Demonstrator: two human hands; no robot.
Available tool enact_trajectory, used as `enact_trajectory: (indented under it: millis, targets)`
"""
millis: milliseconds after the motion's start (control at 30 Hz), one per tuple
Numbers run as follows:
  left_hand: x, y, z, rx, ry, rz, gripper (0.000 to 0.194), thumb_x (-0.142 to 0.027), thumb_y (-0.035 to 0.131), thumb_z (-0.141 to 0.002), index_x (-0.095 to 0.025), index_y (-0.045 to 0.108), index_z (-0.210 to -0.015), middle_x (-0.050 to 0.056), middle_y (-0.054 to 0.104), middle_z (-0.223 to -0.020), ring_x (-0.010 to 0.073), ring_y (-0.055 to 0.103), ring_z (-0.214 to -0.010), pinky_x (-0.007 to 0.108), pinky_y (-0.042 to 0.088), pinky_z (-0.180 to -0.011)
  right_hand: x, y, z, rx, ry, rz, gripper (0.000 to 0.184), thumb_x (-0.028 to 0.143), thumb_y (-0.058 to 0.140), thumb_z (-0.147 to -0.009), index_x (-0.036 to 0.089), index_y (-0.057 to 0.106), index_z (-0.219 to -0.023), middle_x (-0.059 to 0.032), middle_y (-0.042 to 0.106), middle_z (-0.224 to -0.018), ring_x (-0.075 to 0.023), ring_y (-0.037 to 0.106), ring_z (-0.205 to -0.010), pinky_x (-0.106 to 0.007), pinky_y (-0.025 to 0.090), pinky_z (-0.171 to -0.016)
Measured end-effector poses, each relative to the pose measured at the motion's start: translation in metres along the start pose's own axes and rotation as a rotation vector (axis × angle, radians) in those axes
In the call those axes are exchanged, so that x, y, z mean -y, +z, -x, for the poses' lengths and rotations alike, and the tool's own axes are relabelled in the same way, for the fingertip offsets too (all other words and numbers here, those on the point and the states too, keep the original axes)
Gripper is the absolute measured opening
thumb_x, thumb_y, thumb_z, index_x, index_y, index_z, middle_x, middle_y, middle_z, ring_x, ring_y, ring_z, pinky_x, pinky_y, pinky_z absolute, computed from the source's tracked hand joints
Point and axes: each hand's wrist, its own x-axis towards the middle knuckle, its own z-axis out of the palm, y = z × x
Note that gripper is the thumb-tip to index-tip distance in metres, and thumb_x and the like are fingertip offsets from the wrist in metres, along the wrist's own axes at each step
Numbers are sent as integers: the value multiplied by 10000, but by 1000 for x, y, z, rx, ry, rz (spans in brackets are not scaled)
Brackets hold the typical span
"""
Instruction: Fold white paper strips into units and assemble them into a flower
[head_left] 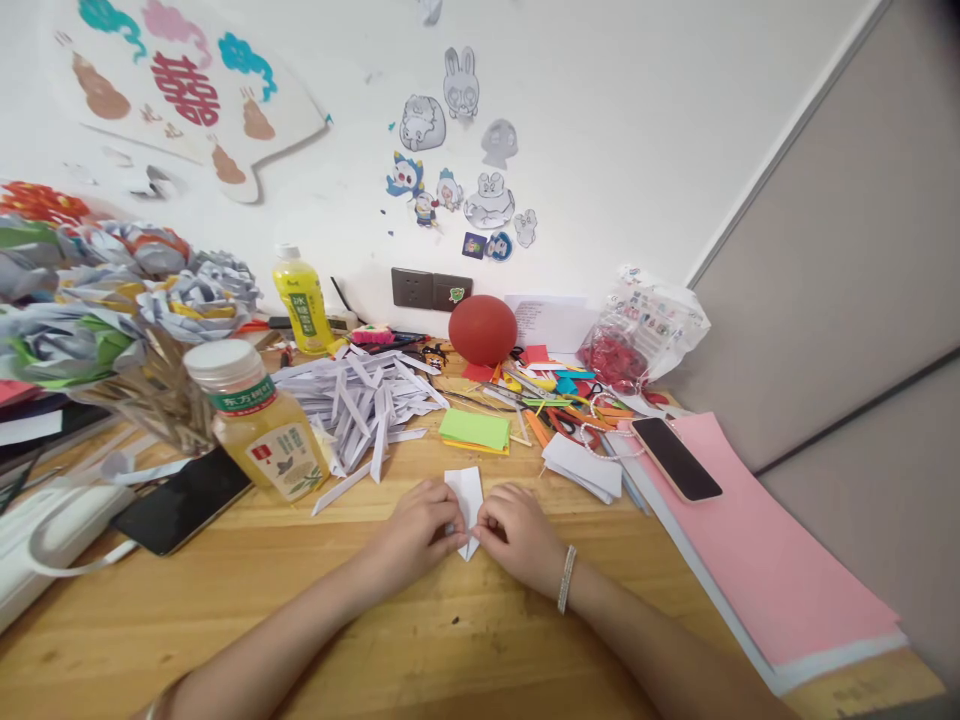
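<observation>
A small white folded paper (466, 492) lies on the wooden table (420, 640) near the middle. My left hand (415, 535) pinches its left side with fingers curled onto it. Pressing its right side is my right hand (519, 535), which wears a beaded bracelet at the wrist. The paper's near point pokes out between my two hands. A heap of folded white paper pieces (360, 400) lies just beyond, to the left.
A juice bottle (259, 420) lies tilted at left beside a black phone (184, 500). Green paper squares (475, 430), white sheets (583, 466), a red ball (482, 330), a phone (675, 458) on pink paper (765, 560), scissors and scraps crowd the back. Paper flowers (112, 300) fill the left.
</observation>
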Motion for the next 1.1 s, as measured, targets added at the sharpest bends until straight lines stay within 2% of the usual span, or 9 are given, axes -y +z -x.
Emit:
enact_trajectory:
  millis: [300,600,700,900,1000,1100]
  targets:
    - [-13,7,1,-80,-148,-102,189,-296,552,-828,-171,573,-688,45,565,-774,205,498,-781,314,389,-694,4,6,3,-43,32,114,145,168,584,-786,177,495,-672,16,513,-718,-146,437,-733,-268,289,-676]
    - [-12,15,4,-131,-166,-133,231,-292,468,-867,-168,557,-692,58,557,-782,211,494,-781,334,402,-702,2,8,3,-28,23,127,151,212,591,-813,176,513,-688,12,524,-731,-149,445,-738,-270,297,-674]
    - [-7,10,4,-88,-128,-78,221,-274,469,-869,-166,560,-699,54,565,-779,201,495,-788,322,402,-710,-4,0,2,34,-22,32,132,216,624,-803,175,544,-706,23,536,-722,-137,465,-737,-256,316,-683]
    - [-3,-21,6,113,137,163,221,-315,502,-873,-188,613,-731,40,585,-853,164,518,-875,279,401,-802,-17,-16,-3,246,-236,-84,117,324,652,-800,208,644,-783,18,598,-807,-134,502,-818,-275,328,-778]
    - [-5,-30,7,179,150,201,213,-318,522,-866,-194,627,-728,44,588,-880,168,513,-926,281,396,-836,-20,-17,-2,296,-254,-69,134,371,664,-778,248,677,-829,18,584,-858,-139,486,-867,-286,313,-813]
    - [-6,-30,6,177,145,202,198,-322,534,-860,-198,633,-741,44,584,-891,170,509,-932,283,393,-842,-20,-16,0,291,-248,-66,156,400,692,-738,288,695,-847,21,552,-877,-143,468,-891,-293,300,-829]
